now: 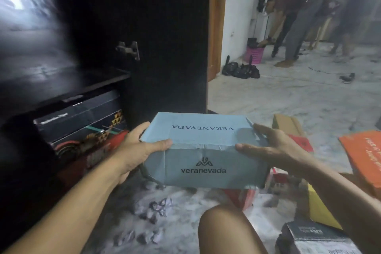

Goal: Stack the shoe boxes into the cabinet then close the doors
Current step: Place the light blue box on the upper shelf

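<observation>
**Head view: blue-grey shoe box held in both hands before the open cabinet**

Head camera is showing you holding a blue-grey shoe box [203, 150] off the floor, in front of your raised knee [228, 231]. Your left hand [140, 148] is gripping the box's left end, thumb lying across the near edge of the lid and fingers wrapping round the far side. Your right hand [274, 144] is clasping the right end, thumb pressing on the lid edge and fingers spreading over the top corner. The lid is reading "VERANEVADA" upside down to you, and the near side is carrying the same name under a logo.

The dark cabinet [103, 27] is standing open to your left, with its door [171, 47] swung out just behind the box and a metal hinge [128, 49] showing on it. Under the shelf [68, 86], a black box [80, 117] is sitting on top of a reddish patterned box [86, 146]; motion blur is making their markings hard to read, so the count there may be higher.

To your right, an orange box lid [365, 154], a brown cardboard piece [286, 123] and a black box near the corner [315, 239] are lying on the marble floor [288, 97]. Crumpled paper [158, 206] is lying scattered near your knee. People [305, 16] are standing blurred in the far doorway area.
</observation>
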